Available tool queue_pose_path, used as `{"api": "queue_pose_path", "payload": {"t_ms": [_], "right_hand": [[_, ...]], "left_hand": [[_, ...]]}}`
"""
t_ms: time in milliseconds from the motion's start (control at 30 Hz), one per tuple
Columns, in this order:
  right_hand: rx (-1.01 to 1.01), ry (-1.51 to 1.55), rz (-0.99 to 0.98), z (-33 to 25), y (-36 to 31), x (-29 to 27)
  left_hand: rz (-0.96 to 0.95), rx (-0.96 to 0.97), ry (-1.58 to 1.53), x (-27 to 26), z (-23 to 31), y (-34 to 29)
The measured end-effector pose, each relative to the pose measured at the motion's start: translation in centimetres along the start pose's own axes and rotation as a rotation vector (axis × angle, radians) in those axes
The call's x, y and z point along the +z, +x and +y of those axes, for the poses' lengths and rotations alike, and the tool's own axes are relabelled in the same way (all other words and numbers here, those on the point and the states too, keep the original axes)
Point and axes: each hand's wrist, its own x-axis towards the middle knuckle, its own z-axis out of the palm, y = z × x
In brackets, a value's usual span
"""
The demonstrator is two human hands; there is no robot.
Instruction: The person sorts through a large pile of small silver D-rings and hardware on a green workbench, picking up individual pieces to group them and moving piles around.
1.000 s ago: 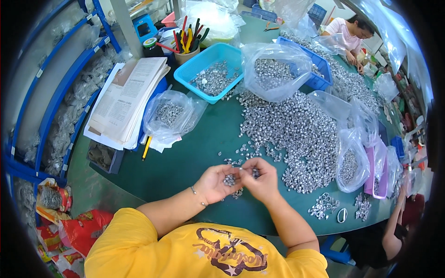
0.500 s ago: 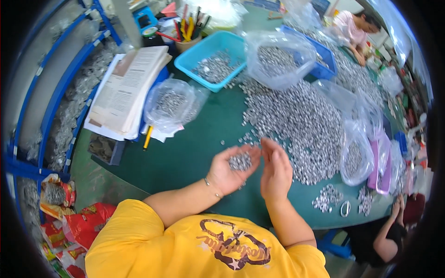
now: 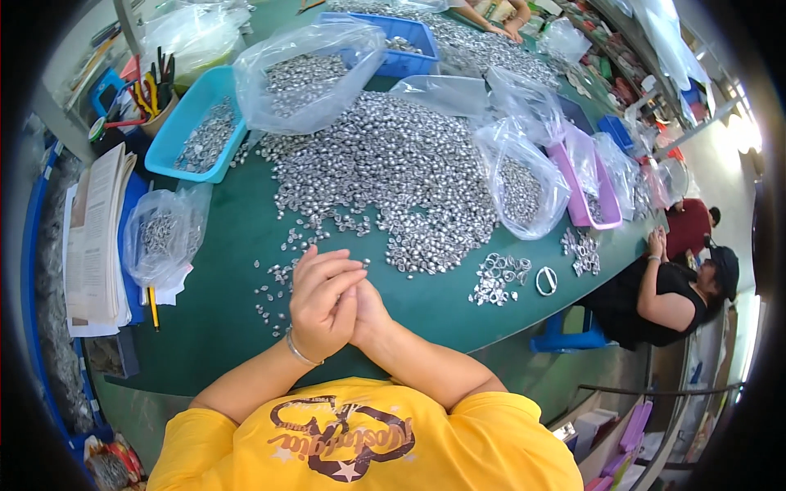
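My left hand (image 3: 318, 304) and my right hand (image 3: 370, 313) are pressed together over the near part of the green table. The left hand's fingers are closed and curl over against the right hand. Most of the right hand's fingers are hidden behind the left. Whatever lies between the palms is out of sight. Small loose silvery metal pieces (image 3: 273, 301) are scattered just left of my hands. Beyond them spreads a large pile of small shiny metal pieces (image 3: 385, 172).
A turquoise tray (image 3: 170, 146), an open plastic bag (image 3: 327, 49) and a purple tray (image 3: 573, 190) surround the pile. Small ring-shaped pieces (image 3: 508, 266) and an oval metal loop (image 3: 547, 281) lie at right. Papers (image 3: 94, 237) stand left. A person (image 3: 671, 286) sits at right.
My hands, apart with small metal pieces cupped in the left, have come together, and those pieces no longer show. The view has turned rightward.
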Motion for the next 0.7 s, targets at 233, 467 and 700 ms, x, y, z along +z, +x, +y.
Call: {"api": "queue_pose_path", "payload": {"t_ms": [233,467,700], "right_hand": [[-0.844,-0.058,0.073,-16.2,-0.5,-1.4],[-1.398,-1.274,0.737,-34.3,0.1,-11.0],[-1.240,-1.852,-0.100,-11.9,1.5,-1.9]], "left_hand": [[0.173,-0.273,-0.145,-4.4,-2.3,-1.1],[0.232,-0.427,0.020,-9.5,-6.0,-3.5],[-0.133,-0.554,0.313,-10.3,-5.7,-5.8]]}}
